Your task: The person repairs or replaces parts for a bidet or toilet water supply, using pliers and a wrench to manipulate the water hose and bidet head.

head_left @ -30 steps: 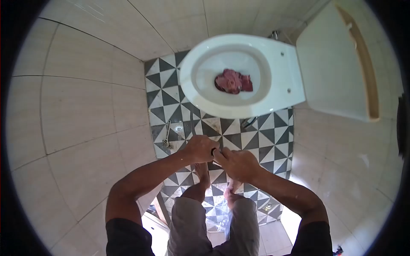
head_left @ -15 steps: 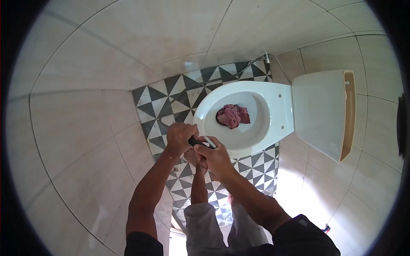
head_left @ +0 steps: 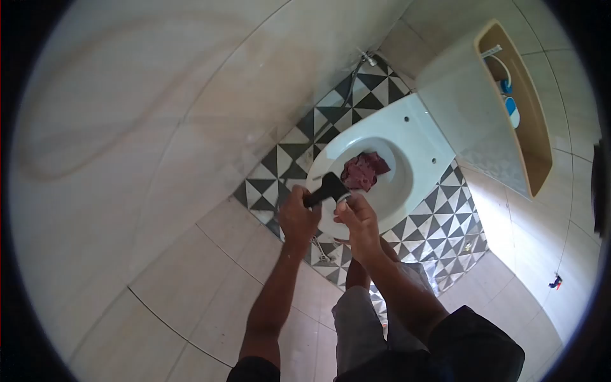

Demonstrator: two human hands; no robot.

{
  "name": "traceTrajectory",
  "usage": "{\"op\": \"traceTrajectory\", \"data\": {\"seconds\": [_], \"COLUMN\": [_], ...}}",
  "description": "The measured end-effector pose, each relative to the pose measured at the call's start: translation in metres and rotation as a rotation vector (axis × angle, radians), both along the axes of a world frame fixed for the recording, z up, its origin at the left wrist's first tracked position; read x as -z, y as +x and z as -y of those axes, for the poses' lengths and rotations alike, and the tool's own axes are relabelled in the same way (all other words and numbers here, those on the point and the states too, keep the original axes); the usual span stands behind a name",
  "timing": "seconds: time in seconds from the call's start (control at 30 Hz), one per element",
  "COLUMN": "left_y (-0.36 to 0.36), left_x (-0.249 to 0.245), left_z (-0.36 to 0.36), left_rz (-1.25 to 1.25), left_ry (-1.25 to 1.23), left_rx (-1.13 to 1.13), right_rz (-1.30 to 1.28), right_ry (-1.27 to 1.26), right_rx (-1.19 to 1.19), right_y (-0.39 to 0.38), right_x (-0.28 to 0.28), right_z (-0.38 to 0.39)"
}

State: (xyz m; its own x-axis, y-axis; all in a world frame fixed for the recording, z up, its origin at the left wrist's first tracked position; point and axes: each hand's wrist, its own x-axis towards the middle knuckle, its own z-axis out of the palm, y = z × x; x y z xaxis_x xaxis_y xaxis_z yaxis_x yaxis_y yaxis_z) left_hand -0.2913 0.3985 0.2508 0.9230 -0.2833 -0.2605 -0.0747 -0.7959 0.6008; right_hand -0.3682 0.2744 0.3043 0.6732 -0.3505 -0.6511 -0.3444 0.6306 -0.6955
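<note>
Over the front rim of the white toilet bowl I hold a black tool with a handle and a wider, angled head. A thin grey prong juts from it; its exact kind I cannot make out. My left hand is wrapped round the handle end. The fingers of my right hand are pinched at the head's lower edge, by a small pale rim. Beyond the tool, a crumpled dark red cloth lies inside the bowl, with neither hand touching it.
The lidless cistern stands behind the bowl, with blue-and-white parts inside. A wall valve with a hose is beyond. Black-and-white patterned tiles cover the floor. Tiled walls close in on the left. A small red-and-black item is far right.
My view has turned and shifted, bringing the cistern's inside into sight. The black tool is now raised and more exposed between my hands; my right hand has moved to its head.
</note>
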Motion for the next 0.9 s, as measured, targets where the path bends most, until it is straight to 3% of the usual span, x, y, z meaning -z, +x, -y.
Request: {"op": "traceTrajectory", "data": {"seconds": [0.1,0.23,0.3,0.37,0.43,0.5,0.57,0.6,0.63,0.7,0.77,0.9], "left_y": [-0.014,-0.021,-0.012,-0.003,0.017,0.056,0.105,0.133,0.155,0.206,0.23,0.255], "left_x": [-0.013,-0.053,-0.064,-0.058,-0.047,-0.027,0.027,0.05,0.11,0.16,0.26,0.333], "left_z": [0.037,0.099,0.126,0.142,0.155,0.163,0.177,0.194,0.207,0.26,0.301,0.376], "left_rz": [-0.02,-0.537,-0.468,-0.505,-0.535,-0.936,-0.898,-0.76,-0.636,-0.457,-0.683,-0.745], "left_ry": [-0.06,-0.113,-0.218,-0.241,-0.275,-0.304,-0.388,-0.283,-0.412,-0.298,-0.564,-0.373], "left_rx": [0.118,0.227,0.332,0.484,0.637,0.88,0.719,0.572,0.447,0.424,0.177,0.098], "right_rz": [-0.005,-0.11,-0.162,-0.166,-0.145,-0.232,-0.247,-0.288,-0.324,-0.421,-0.421,-0.436], "right_ry": [-0.167,-0.17,-0.198,0.084,0.062,0.143,0.352,0.406,0.337,0.27,0.187,0.129], "right_rx": [0.106,0.275,0.302,0.398,0.53,0.863,1.122,1.198,1.242,1.326,1.338,1.322], "right_y": [0.007,0.014,0.011,-0.005,-0.012,-0.017,-0.031,-0.039,-0.045,-0.054,-0.058,-0.064], "right_x": [0.007,0.012,0.009,0.016,0.029,0.037,0.048,0.051,0.057,0.071,0.082,0.093], "right_z": [0.018,0.056,0.077,0.097,0.105,0.119,0.127,0.13,0.125,0.112,0.096,0.075]}}
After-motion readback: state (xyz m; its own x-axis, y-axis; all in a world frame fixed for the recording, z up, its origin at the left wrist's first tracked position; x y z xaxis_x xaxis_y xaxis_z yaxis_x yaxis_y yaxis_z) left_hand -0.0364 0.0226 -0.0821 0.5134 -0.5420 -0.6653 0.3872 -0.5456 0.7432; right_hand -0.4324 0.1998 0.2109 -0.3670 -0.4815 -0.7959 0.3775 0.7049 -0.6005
